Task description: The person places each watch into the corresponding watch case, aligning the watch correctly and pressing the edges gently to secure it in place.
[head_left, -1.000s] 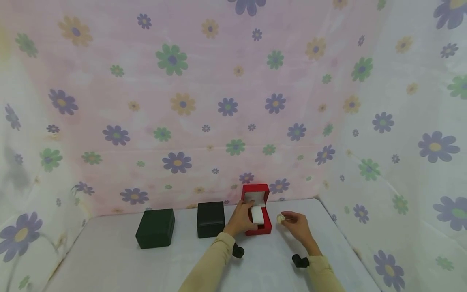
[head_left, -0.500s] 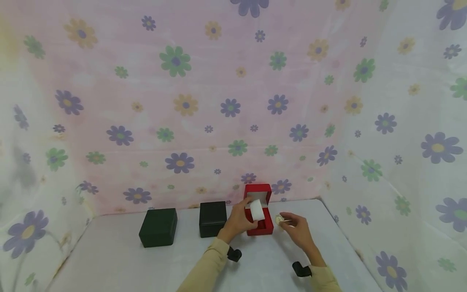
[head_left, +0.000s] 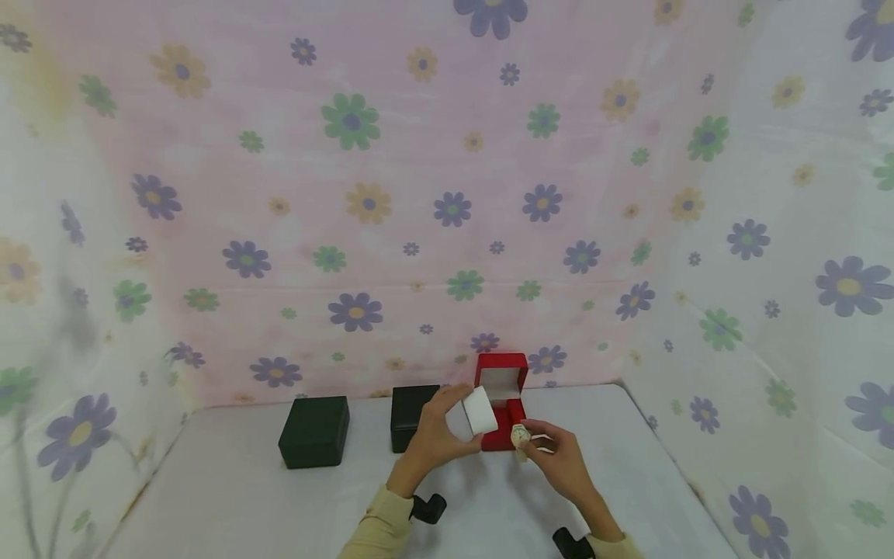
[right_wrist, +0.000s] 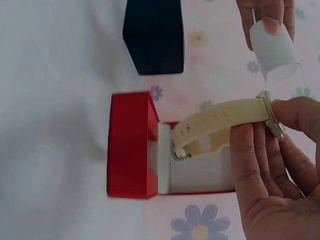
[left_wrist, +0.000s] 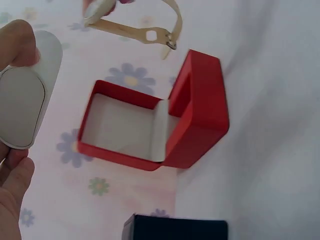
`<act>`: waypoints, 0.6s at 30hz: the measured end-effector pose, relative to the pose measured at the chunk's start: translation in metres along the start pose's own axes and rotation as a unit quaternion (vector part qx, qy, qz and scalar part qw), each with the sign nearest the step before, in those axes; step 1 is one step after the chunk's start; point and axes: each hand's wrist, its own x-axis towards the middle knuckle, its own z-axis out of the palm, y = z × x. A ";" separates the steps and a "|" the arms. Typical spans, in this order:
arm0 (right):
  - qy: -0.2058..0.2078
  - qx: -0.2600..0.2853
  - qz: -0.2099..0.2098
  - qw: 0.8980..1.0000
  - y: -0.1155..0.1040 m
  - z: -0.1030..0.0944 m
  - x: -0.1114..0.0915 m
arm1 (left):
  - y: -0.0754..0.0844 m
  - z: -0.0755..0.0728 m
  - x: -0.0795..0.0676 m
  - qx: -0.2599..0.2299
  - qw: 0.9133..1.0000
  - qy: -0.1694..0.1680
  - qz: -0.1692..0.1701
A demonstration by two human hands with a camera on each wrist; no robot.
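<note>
The white watch cushion (head_left: 479, 410) is pinched between the thumb and fingers of the left hand (head_left: 431, 435), held up off the tabletop (head_left: 230, 497) just in front of the open red box (head_left: 504, 397); in the left wrist view the cushion (left_wrist: 25, 110) shows as a rounded white pad with the thumb on its top edge and a finger under it. The watch (head_left: 520, 435) with its cream strap is in the grip of the right hand (head_left: 559, 462), the fingers curled round the case end while the strap (right_wrist: 220, 125) hangs free over the box's open tray. Cushion and watch are close together but apart, the cushion to the left of the watch.

The red box (right_wrist: 145, 145) stands near the far edge of the tabletop, towards its right half, lid tipped up and back, its white-lined tray (left_wrist: 120, 125) holding nothing. Just to the left of it, along the same far edge, is a closed dark box (head_left: 412, 415), partly hidden by the left hand, and further left, well apart from the hands, a second closed dark box (head_left: 316, 432). Both arms wear tan sleeves (head_left: 380, 528) with a black wrist mount (head_left: 427, 508) on each. The tabletop is covered in pale cloth, and flowered fabric (head_left: 447, 194) hangs behind it and on both sides
</note>
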 end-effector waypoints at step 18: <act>-0.085 0.087 0.018 0.992 -0.036 0.051 -0.036 | 0.030 -0.075 -0.065 -0.033 0.999 0.015 -0.017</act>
